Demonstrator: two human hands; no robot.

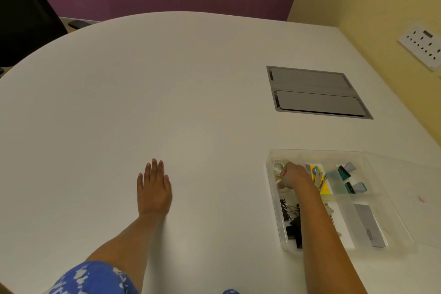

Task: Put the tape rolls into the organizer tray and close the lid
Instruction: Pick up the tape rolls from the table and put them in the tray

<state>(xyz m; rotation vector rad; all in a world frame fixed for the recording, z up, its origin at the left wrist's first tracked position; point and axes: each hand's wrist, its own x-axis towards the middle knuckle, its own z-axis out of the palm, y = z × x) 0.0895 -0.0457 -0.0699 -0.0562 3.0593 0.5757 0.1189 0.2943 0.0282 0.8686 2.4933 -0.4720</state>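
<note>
So the clear plastic organizer tray (pixel 391 200) sits near the right edge of the white desk (pixel 167 102), down toward the near side, and its see-through lid (pixel 417 198) is flipped open, lying flat on the desk off the tray's right side. The right hand (pixel 294 175) is reaching into the tray's far-left compartment, fingers curled down over the stuff in there. A clear tape roll (pixel 278 166) is right at the fingertips in that compartment, and another roll (pixel 281 187) pokes out from under the hand on the near side. Honestly can't tell whether the hand is actually gripping either roll or just resting on them, the fingers hide the contact. The left hand (pixel 154 187) is lying flat, palm down, fingers together and straight, holding nothing, out on the bare middle of the desk, well apart from the tray. Rest of the tray: black binder clips (pixel 290 219) in the near-left section, yellow sticky notes (pixel 325 188) in the middle, and two teal-ish correction tape things (pixel 346 170) in the far-right bit. A grey cable hatch (pixel 317 92) is set into the desk beyond the tray, toward the far right corner.
</note>
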